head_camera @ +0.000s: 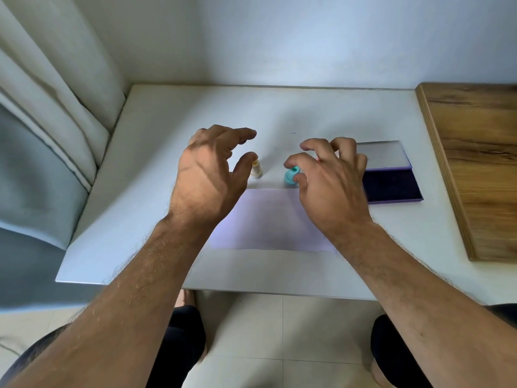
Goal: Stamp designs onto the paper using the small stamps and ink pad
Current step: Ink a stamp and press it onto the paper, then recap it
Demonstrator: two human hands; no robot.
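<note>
1. White and bare-walled, the corner holds a small white table [145,247] pushed against the wall, with tiled floor and the person's knees below its near edge.
2. Nearest on the table, a pale sheet of paper [265,219] lies flat toward the near edge, central between the forearms, seemingly unstamped, so stamping looks not yet begun.
3. Just beyond the paper's far edge stand two small stamps: a cream stamp [256,170] upright and a teal stamp [291,177].
4. Above the cream stamp, the left hand [207,175] hovers with fingers spread wide, holding nothing; likely reaching for it.
5. At the teal stamp, the right hand [327,177] curls its fingertips round it, apparently pinching it for lifting.
6. Toward the right edge, the purple ink pad [391,186] lies open, lid folded back, ready for inking.
7. Past the right edge sits a wooden board [475,163].
</note>
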